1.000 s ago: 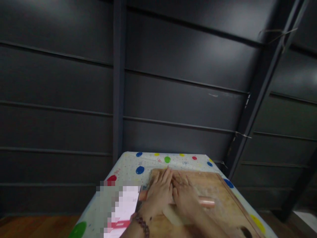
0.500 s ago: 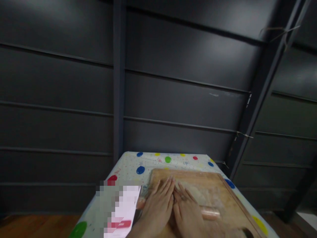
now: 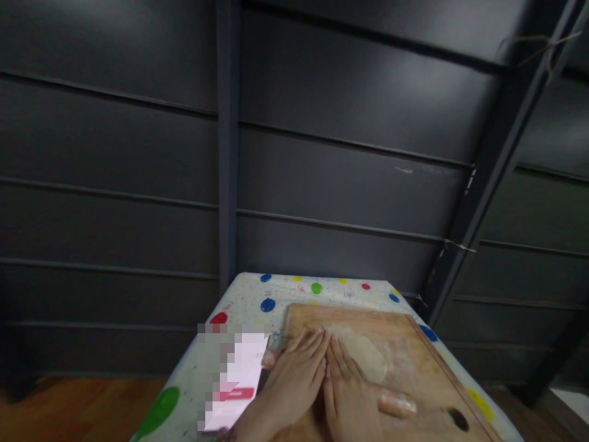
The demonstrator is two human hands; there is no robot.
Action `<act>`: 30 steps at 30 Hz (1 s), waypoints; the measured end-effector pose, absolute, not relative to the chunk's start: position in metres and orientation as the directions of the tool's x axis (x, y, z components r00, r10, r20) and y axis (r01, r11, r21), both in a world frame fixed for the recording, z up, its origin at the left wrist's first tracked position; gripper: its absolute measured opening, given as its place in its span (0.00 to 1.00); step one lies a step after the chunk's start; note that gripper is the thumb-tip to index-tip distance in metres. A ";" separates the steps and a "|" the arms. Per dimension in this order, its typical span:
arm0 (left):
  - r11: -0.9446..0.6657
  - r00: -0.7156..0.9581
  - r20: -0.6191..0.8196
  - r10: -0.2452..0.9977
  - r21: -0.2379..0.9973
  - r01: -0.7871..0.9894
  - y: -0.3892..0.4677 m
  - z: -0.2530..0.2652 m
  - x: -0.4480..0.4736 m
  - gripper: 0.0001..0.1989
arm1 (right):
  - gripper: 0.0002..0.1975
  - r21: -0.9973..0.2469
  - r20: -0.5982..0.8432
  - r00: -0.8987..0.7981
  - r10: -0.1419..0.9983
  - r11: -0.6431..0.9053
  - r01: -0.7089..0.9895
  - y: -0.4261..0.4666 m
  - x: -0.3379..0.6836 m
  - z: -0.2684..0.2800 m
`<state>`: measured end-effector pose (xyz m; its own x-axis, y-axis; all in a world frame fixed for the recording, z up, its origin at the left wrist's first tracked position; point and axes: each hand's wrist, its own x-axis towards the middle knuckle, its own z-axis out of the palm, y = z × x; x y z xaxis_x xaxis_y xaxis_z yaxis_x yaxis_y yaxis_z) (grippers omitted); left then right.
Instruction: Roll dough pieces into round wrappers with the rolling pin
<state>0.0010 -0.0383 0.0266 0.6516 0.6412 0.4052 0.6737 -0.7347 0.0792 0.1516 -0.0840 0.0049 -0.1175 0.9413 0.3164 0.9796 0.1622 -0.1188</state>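
Observation:
A wooden rolling pin lies slanted across the board under both my hands; only its left end [image 3: 269, 359] and right end [image 3: 397, 403] show. My left hand [image 3: 299, 374] rests flat over the pin's left part, fingers straight and together, pointing away from me. Beside it, my right hand [image 3: 348, 387] lies flat over the pin with its fingers stretched out; the fingertips of both hands nearly meet. A pale flattened piece of dough [image 3: 370, 361] spreads beyond the pin, partly hidden by my fingers. The hands cover the pin's middle.
The wooden cutting board [image 3: 432, 374] has flour traces and a dark oval hole near its right front corner. It stands on a white tablecloth [image 3: 243, 294] with coloured dots. A pink-white sheet [image 3: 242, 368], partly pixelated, lies left. A dark panelled wall [image 3: 340, 178] rises behind.
The rolling pin slants more, its right end nearer to me. More of the dough's oval outline shows, less blurred. The whole view has shifted slightly.

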 end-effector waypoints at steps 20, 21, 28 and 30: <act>-0.625 0.566 0.295 0.770 0.163 0.764 -0.033 0.046 0.015 0.25 | 0.26 -0.017 0.272 -0.117 0.955 0.126 0.992 -0.080 0.176 0.016; -0.612 0.555 0.290 0.780 0.165 0.774 -0.037 0.044 0.013 0.25 | 0.26 -0.031 0.250 -0.111 0.962 0.122 0.992 -0.083 0.174 0.014; -0.636 0.581 0.323 0.747 0.095 0.766 -0.027 0.043 0.020 0.25 | 0.25 0.025 0.229 -0.134 0.964 0.132 0.991 -0.080 0.174 0.036; -0.625 0.570 0.339 0.749 0.074 0.777 -0.017 0.044 0.029 0.24 | 0.24 0.078 0.250 -0.180 0.952 0.165 0.983 -0.074 0.177 0.041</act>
<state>0.0286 -0.0167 0.0443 0.5700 0.7486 0.3387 0.7769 -0.6253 0.0744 0.1767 -0.0738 0.0414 -0.1799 0.9515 0.2496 0.9831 0.1653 0.0782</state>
